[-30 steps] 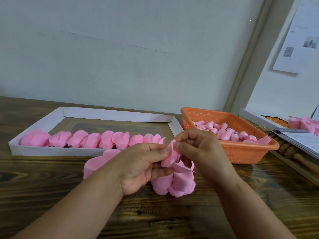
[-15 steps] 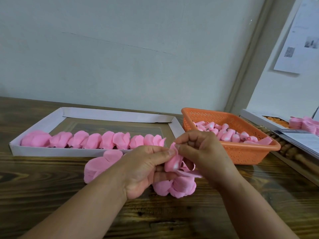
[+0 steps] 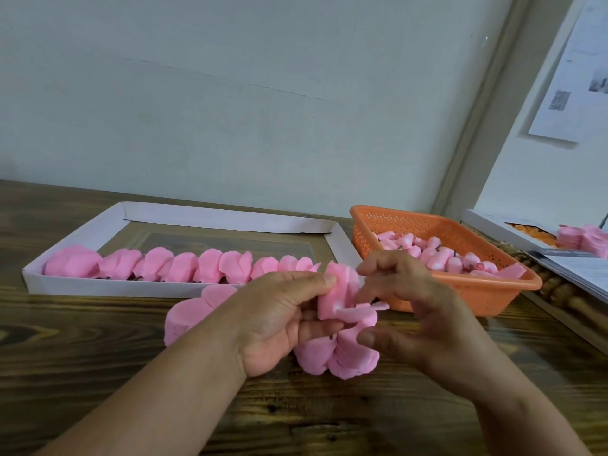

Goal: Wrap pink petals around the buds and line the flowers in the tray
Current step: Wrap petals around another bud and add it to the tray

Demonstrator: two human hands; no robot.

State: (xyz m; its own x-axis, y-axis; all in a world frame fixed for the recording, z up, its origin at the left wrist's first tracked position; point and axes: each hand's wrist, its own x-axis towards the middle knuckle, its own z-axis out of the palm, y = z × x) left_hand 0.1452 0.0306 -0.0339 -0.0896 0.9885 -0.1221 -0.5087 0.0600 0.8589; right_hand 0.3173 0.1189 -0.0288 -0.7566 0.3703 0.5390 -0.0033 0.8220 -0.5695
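A pink flower (image 3: pixel 337 296) is held above the counter (image 3: pixel 65 373) near its front edge. The left hand (image 3: pixel 279 320) pinches it between thumb and fingers. The right hand (image 3: pixel 414 311) is beside it, fingers loosely curled; its grip cannot be told. Loose petals (image 3: pixel 339 357) lie beneath. Behind, finished flowers (image 3: pixel 177 266) line the white tray (image 3: pixel 108 287); an orange basket (image 3: pixel 477 291) of buds (image 3: pixel 441 255) stands toward the right edge.

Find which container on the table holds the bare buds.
The orange basket, right of the hands. The white tray holds a row of wrapped pink flowers instead.
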